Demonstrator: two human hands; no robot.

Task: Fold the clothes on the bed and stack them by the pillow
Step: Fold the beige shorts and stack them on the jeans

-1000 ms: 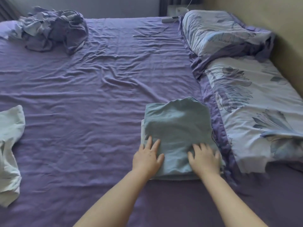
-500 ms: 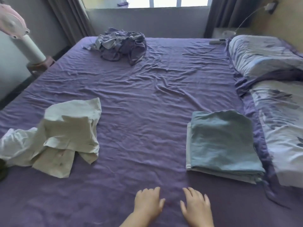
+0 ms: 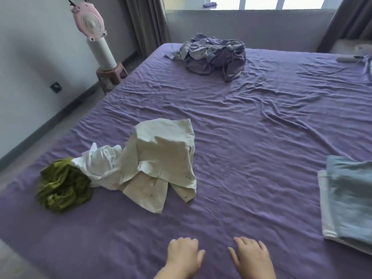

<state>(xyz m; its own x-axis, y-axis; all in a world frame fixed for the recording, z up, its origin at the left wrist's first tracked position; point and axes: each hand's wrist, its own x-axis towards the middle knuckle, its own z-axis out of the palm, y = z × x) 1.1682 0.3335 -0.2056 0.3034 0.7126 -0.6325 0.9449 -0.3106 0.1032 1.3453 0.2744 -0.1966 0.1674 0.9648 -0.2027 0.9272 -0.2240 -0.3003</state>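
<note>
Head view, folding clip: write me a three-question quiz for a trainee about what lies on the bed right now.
1. True or false: the left hand grips the crumpled cream shirt.
2. Which garment lies nearest the bed's left edge? A) folded blue-grey cloth B) bunched olive-green garment C) tangled grey-purple pile
3. Fill in: the folded blue-grey cloth rests on top of a folded ____ piece.

Key: 1 false, both the left and right hand are free over the purple sheet; 2 B; 3 white.
</note>
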